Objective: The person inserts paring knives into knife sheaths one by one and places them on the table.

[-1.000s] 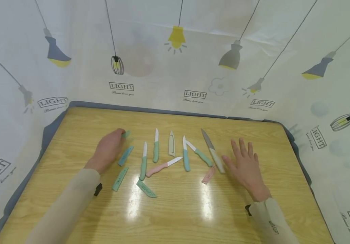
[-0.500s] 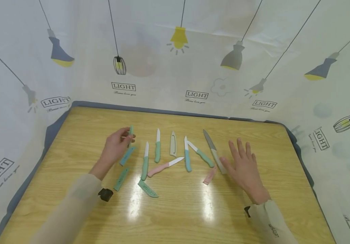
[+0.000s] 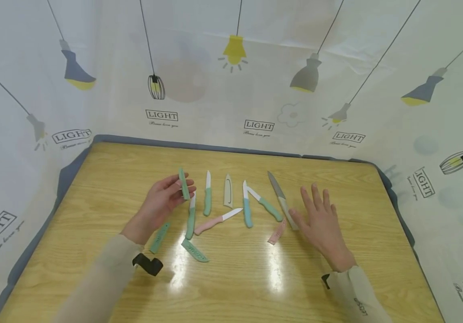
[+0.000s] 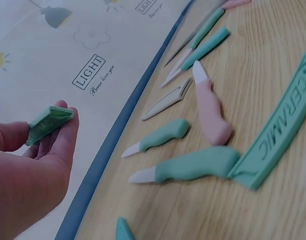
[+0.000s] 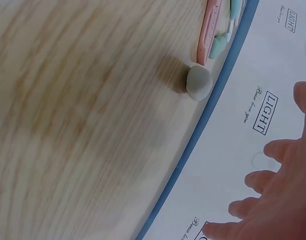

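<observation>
My left hand (image 3: pixel 160 202) pinches a green sheath (image 3: pixel 184 184) between thumb and fingers, raised over the table's left part; in the left wrist view the sheath (image 4: pixel 49 124) shows its open end. Just right of it lie a green-handled knife (image 3: pixel 190 222), its blade tip partly behind the hand, and another green-handled knife (image 3: pixel 207 202). My right hand (image 3: pixel 324 229) has its fingers spread and holds nothing, beside the white-handled knife with a grey blade (image 3: pixel 287 213). In the right wrist view, that knife's handle end (image 5: pixel 199 83) shows near the fingers.
Mid-table lie a pink-handled knife (image 3: pixel 209 224), a cream sheath (image 3: pixel 228 191), a blue-handled knife (image 3: pixel 247 213) and a green-handled knife (image 3: pixel 269 209). A pink sheath (image 3: pixel 277 232) and green sheaths (image 3: pixel 159 237) lie nearer the front. A printed sheet (image 3: pixel 215 98) rises behind the table.
My left hand has lifted the green sheath off the table and carried it rightward, turning it more upright. The blue sheath is now hidden behind that hand. The right hand has barely moved.
</observation>
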Demonstrator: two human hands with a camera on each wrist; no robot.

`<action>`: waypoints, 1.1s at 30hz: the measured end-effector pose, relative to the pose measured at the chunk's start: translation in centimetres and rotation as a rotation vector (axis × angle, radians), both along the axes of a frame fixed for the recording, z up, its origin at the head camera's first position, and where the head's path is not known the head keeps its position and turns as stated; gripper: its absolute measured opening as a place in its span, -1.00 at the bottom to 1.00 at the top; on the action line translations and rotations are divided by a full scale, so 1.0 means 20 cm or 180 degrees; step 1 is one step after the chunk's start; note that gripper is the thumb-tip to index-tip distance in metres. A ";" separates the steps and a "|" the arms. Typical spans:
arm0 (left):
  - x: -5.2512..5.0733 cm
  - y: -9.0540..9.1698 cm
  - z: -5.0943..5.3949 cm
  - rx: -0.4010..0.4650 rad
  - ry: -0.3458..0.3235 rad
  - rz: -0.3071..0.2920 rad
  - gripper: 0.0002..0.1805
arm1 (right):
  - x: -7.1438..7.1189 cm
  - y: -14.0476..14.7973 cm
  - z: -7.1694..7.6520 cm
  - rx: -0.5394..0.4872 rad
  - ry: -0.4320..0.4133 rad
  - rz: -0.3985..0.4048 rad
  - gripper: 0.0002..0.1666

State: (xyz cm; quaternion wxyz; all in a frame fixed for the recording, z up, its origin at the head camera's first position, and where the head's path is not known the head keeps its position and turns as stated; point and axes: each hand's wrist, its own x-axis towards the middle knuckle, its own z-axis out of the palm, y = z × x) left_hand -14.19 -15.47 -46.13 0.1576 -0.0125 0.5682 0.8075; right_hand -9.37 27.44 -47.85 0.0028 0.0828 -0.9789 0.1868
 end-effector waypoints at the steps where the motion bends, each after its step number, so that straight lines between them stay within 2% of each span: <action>1: 0.00 0.01 -0.01 0.0026 -0.0020 0.0008 -0.51 | 0.00 0.00 0.00 -0.0006 -0.0017 0.0000 -0.06; 9: 0.03 0.10 -0.04 -0.0028 -0.0266 0.0090 -0.44 | 0.00 -0.02 -0.02 0.0000 -0.0001 0.0038 -0.08; 15: 0.05 0.16 -0.07 0.0063 -0.0447 0.0098 -0.45 | -0.01 -0.06 -0.02 -0.0045 -0.0006 0.0087 -0.08; 22: 0.08 0.22 -0.09 0.0083 -0.0454 0.0048 -0.46 | -0.02 -0.14 -0.02 -0.0074 0.0017 0.0154 -0.09; 28: 0.10 0.24 -0.11 0.0064 -0.0480 0.0110 -0.47 | -0.04 -0.22 -0.03 -0.0050 0.0103 0.0298 -0.11; 33: 0.11 0.24 -0.13 0.0095 -0.0519 0.0089 -0.44 | -0.06 -0.28 -0.03 -0.0034 0.0013 0.0321 -0.07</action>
